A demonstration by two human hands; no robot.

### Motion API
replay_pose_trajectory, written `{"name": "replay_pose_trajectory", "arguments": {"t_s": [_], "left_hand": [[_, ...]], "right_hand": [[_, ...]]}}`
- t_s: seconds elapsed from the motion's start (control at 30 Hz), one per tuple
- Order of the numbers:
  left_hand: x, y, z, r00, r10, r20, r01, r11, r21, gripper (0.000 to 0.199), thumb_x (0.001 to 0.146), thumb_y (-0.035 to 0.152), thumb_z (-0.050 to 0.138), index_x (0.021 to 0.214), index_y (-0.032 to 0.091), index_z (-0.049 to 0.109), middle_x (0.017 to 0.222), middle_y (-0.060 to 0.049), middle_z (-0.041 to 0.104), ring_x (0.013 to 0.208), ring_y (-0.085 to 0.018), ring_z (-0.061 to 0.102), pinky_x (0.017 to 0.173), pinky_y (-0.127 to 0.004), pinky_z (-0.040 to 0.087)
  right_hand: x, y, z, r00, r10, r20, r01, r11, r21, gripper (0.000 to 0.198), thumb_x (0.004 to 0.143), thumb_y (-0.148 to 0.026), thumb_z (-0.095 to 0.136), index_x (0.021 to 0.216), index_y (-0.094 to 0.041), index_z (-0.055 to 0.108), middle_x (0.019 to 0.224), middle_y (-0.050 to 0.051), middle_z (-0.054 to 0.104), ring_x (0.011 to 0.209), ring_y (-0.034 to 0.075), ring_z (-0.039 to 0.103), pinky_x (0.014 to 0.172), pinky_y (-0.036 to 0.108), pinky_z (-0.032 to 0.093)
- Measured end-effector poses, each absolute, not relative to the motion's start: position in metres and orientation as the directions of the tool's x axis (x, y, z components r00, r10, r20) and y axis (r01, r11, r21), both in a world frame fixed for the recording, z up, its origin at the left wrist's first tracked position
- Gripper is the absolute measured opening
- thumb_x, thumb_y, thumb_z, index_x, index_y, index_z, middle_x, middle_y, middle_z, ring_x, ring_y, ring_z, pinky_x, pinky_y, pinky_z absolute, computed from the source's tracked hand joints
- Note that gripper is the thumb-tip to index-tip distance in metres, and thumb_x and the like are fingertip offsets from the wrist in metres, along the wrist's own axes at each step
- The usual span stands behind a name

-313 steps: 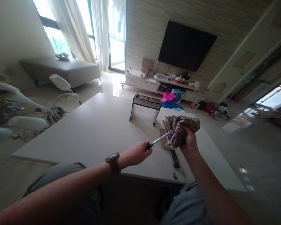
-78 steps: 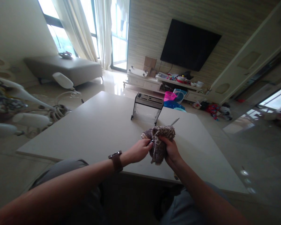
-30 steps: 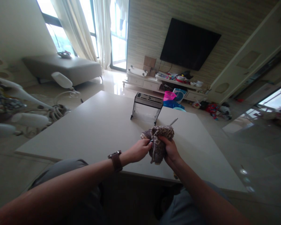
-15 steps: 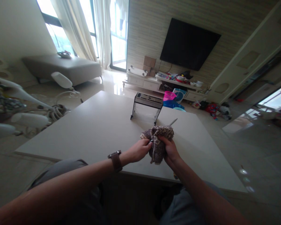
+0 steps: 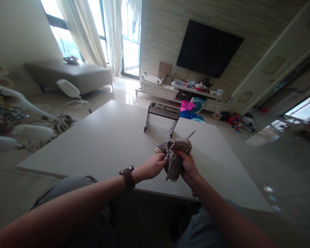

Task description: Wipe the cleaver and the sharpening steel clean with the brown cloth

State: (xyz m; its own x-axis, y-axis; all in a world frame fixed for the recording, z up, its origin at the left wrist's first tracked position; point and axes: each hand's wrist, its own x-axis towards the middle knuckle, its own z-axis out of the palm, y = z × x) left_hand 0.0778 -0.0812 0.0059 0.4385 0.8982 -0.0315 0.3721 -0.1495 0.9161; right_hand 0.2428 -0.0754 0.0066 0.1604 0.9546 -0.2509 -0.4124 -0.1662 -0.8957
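My right hand [image 5: 188,165] is wrapped round a bunched, brown-and-cream patterned cloth [image 5: 174,168], held above the near part of the white table [image 5: 105,137]. My left hand [image 5: 155,166] is closed at the cloth's left side, its thumb pointing into the folds. A small shiny bit shows by the left fingertips, but the cloth hides most of what they grip. Past the cloth's far right edge sticks out a slim, grey, pointed object [image 5: 191,134]; I cannot tell whether it joins what my left hand grips.
A dark-framed holder with clear sides [image 5: 162,119] stands on the table just beyond the cloth. Behind the table are a pink basket [image 5: 186,105] and a blue bag [image 5: 189,114]. A lamp with several white shades [image 5: 68,88] is at the left. My knees are under the near edge.
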Motion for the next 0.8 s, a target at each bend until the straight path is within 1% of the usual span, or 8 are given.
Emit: {"name": "replay_pose_trajectory", "arguments": {"t_s": [0.2,0.3,0.47,0.8], "left_hand": [[0.0780,-0.0800,0.0042,0.455,0.890,-0.023,0.380,-0.171,0.909,0.040,0.098,0.047,0.038,0.076,0.018,0.054,0.066,-0.002,0.055,0.062,-0.016,0.047,0.058,-0.030,0.038],[0.0781,-0.0799,0.0040,0.454,0.891,-0.021,0.385,-0.174,0.906,0.038,0.098,0.045,0.038,0.077,0.018,0.054,0.068,-0.002,0.056,0.063,-0.015,0.048,0.059,-0.029,0.038],[0.0783,-0.0801,0.0041,0.446,0.895,-0.024,0.390,-0.170,0.905,0.039,0.098,0.045,0.038,0.079,0.017,0.057,0.066,-0.002,0.056,0.063,-0.016,0.049,0.057,-0.029,0.038],[0.0782,-0.0810,0.0049,0.443,0.896,-0.020,0.376,-0.166,0.912,0.039,0.098,0.045,0.039,0.078,0.017,0.057,0.066,-0.002,0.056,0.061,-0.015,0.047,0.055,-0.029,0.037]], "right_hand": [[0.2413,-0.0756,0.0083,0.163,0.953,-0.257,-0.428,-0.166,-0.888,0.039,0.053,-0.029,0.091,0.086,-0.014,0.075,0.075,0.004,0.078,0.064,0.020,0.069,0.061,0.031,0.057],[0.2421,-0.0754,0.0066,0.158,0.955,-0.251,-0.425,-0.164,-0.890,0.039,0.054,-0.029,0.091,0.087,-0.014,0.075,0.076,0.004,0.078,0.064,0.021,0.070,0.062,0.032,0.058],[0.2432,-0.0746,0.0039,0.165,0.956,-0.244,-0.410,-0.159,-0.898,0.039,0.055,-0.030,0.091,0.088,-0.016,0.075,0.077,0.004,0.078,0.067,0.021,0.071,0.064,0.033,0.058],[0.2429,-0.0749,0.0050,0.161,0.956,-0.244,-0.416,-0.158,-0.896,0.037,0.056,-0.028,0.090,0.087,-0.016,0.075,0.076,0.004,0.078,0.066,0.021,0.070,0.063,0.033,0.057]]}}
